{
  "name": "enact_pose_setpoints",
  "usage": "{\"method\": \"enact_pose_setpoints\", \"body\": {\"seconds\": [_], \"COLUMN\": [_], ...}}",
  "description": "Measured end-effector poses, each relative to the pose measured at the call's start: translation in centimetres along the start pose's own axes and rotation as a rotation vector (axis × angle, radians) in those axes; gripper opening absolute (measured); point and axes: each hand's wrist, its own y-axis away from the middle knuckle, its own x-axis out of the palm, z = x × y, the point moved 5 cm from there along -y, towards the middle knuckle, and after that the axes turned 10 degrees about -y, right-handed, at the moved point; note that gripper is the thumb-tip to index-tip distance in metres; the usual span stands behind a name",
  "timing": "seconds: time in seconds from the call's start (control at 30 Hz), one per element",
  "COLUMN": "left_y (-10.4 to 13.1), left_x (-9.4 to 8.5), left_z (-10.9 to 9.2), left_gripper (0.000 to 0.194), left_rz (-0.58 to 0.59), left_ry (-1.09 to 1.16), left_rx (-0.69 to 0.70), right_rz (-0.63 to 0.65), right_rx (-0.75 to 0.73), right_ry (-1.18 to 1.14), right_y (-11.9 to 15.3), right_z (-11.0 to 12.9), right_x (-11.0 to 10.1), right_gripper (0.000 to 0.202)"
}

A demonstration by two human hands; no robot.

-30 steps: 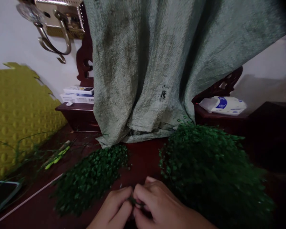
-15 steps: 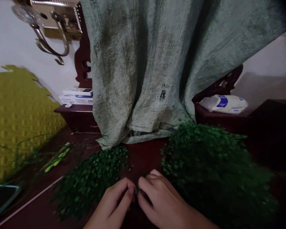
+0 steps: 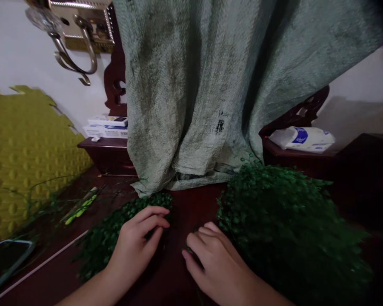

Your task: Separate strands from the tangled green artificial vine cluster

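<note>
My left hand [image 3: 143, 238] is over the left pile of small green leafy sprigs [image 3: 105, 233], its fingers curved and apart, with nothing visible between them. Just right of centre, my right hand [image 3: 210, 255] has its fingers curled together around something dark and thin that I cannot make out. Beside it on the right lies a larger heap of green foliage [image 3: 287, 225]. Both heaps rest on a dark red wooden surface [image 3: 194, 208].
A grey-green woven cloth [image 3: 191, 93] hangs down behind the hands. Farther left are a yellow-green tool [image 3: 81, 209], loose stems, a pale rod [image 3: 44, 265] and a phone-like object [image 3: 8, 259]. White boxes [image 3: 106, 127] and a tissue pack [image 3: 303, 139] sit on ledges.
My left hand has moved away from my right hand, up and left over the left pile, and its fingers have opened. My right hand stays nearly in place, still closed.
</note>
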Motion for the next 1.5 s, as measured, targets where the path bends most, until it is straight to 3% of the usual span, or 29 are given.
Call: {"method": "enact_pose_setpoints", "body": {"seconds": [0.23, 0.43, 0.83, 1.13, 1.5], "left_y": [0.1, 1.2, 2.0, 1.7, 2.0], "left_x": [-0.1, 0.7, 2.4, 2.4, 2.8], "left_z": [-0.7, -0.7, -2.2, -2.0, -1.8], "left_gripper": [0.023, 0.025, 0.025, 0.030, 0.036], "left_rz": [0.001, 0.001, 0.145, 0.195, 0.232], "left_ry": [-0.044, -0.029, 0.075, 0.145, 0.143], "left_rx": [0.055, 0.124, 0.229, 0.177, 0.138], "right_rz": [-0.001, -0.113, -0.225, -0.224, -0.315], "right_rx": [-0.026, -0.071, -0.011, -0.068, -0.276], "right_ry": [0.035, 0.033, -0.106, -0.218, -0.195], "right_y": [-0.1, -0.1, 0.1, 0.3, 0.5], "right_z": [0.2, 0.4, -0.2, 0.3, 1.6], "right_x": [0.0, -0.4, -0.9, -1.0, -1.7], "right_gripper": [0.015, 0.016, 0.013, 0.029, 0.024]}}
